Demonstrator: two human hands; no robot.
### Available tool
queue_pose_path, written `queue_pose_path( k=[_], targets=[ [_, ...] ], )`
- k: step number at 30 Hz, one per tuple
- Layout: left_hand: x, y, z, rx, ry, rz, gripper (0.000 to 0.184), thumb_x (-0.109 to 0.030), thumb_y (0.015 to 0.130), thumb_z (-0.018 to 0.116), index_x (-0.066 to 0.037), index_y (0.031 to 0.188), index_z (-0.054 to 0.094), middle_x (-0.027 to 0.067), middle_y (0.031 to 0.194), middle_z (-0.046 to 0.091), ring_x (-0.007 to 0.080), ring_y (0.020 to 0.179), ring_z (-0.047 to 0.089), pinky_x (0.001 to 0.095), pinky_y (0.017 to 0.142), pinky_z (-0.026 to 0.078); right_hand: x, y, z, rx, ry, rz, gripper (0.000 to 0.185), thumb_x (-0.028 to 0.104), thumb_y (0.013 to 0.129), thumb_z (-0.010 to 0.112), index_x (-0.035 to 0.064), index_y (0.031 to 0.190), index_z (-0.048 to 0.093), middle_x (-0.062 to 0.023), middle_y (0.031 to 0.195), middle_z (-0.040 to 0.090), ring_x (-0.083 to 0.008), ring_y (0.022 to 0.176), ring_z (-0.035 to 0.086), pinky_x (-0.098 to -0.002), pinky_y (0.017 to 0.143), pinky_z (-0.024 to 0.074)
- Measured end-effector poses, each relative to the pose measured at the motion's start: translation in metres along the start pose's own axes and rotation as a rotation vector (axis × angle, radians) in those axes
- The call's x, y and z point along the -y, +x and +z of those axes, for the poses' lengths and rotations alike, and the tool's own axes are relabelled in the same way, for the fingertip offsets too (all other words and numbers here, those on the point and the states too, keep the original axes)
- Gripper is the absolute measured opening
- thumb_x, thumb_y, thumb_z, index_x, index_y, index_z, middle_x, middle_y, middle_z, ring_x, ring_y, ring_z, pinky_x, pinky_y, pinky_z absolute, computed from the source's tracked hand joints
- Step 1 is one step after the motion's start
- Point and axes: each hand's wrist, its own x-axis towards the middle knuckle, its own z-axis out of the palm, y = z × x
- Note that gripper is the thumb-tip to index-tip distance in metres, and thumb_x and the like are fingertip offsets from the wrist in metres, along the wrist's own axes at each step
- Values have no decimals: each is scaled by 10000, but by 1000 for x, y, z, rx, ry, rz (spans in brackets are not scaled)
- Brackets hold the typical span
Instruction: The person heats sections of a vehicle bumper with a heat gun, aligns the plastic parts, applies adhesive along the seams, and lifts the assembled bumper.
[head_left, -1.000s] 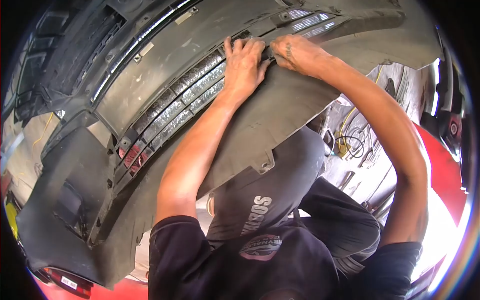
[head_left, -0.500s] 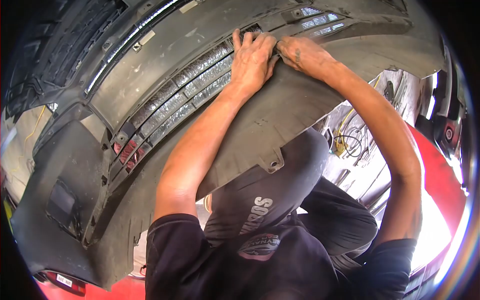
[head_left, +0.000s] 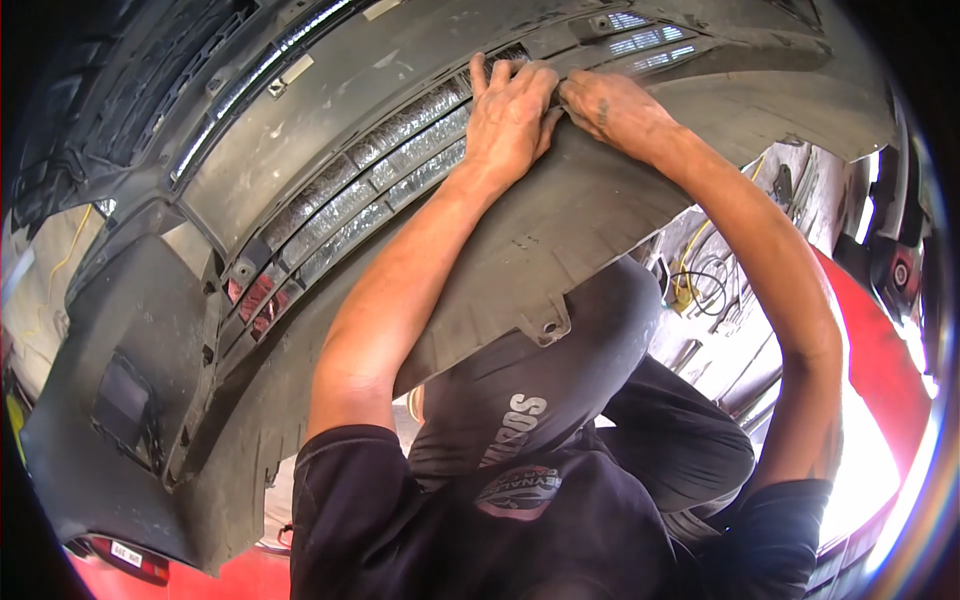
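Observation:
A large dark grey plastic car bumper cover (head_left: pixel 560 210) arches across the view, its inner side toward me. Slats of a grille (head_left: pixel 390 175) run along its middle, with shiny foil-like material behind them. My left hand (head_left: pixel 508 118) is curled over the edge beside the grille, fingers on the slats and thumb on the panel. Right beside it, my right hand (head_left: pixel 610 108) is closed in a pinch at the same seam. Whatever lies between its fingertips is hidden. The two hands nearly touch. A mounting tab (head_left: pixel 548 326) with a hole sticks out from the lower edge.
The bumper rests over my bent legs in dark trousers (head_left: pixel 560 380). Behind on the right, a black and yellow cable (head_left: pixel 690 290) lies on the pale floor, near a red panel (head_left: pixel 870 350). At the lower left is a red light with a white label (head_left: pixel 128 555).
Both hands stay at the same seam with almost the same grip. The bumper and hands sit very slightly further right in view.

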Motion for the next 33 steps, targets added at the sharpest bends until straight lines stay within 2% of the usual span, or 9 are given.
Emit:
queue_pose_path(
  k=[3, 6, 9, 14, 33],
  targets=[
    [0, 0, 0, -5, -3, 0, 378, -73, 769, 804, -80, 1102, 623, 73, 1147, 668, 349, 1149, 572, 673, 1164, 294, -7, -1, 7, -38, 24, -51, 166, 104, 911, 666, -3, 1004, 580, -169, 989, 602, -373, 920, 639, -455, 804, 540],
    [0, 0, 0, -5, -4, 1, 374, -75, 772, 802, -80, 1098, 621, 74, 1146, 668, 348, 1150, 572, 675, 1162, 294, -6, -1, 6, -50, 23, -52, 169, 100, 908, 669, -2, 1007, 577, -170, 988, 600, -374, 917, 639, -454, 803, 541],
    [0, 0, 0, 8, 6, 1, 375, -79, 774, 802, -81, 1101, 618, 74, 1149, 669, 348, 1154, 572, 677, 1161, 295, 1, -2, 1, 4, -29, 17, 141, 111, 964, 558, 6, 1007, 642, -140, 1015, 649, -312, 994, 665, -420, 910, 542],
    [2, -1, 2, 17, 46, 13, 444, -109, 759, 839, -75, 1147, 626, 56, 1197, 667, 307, 1147, 574, 660, 1139, 299, 1, -2, 1, 5, -17, 20, 137, 105, 962, 559, 3, 1003, 641, -146, 1014, 649, -314, 994, 666, -419, 912, 547],
    [1, -1, 1, 14, 48, 5, 440, -120, 760, 841, -78, 1144, 630, 59, 1194, 673, 309, 1153, 581, 663, 1135, 309, 4, -3, -1, -8, -21, 34, 128, 79, 943, 567, -5, 994, 650, -148, 1014, 641, -317, 993, 669, -415, 898, 561]
  ],
)
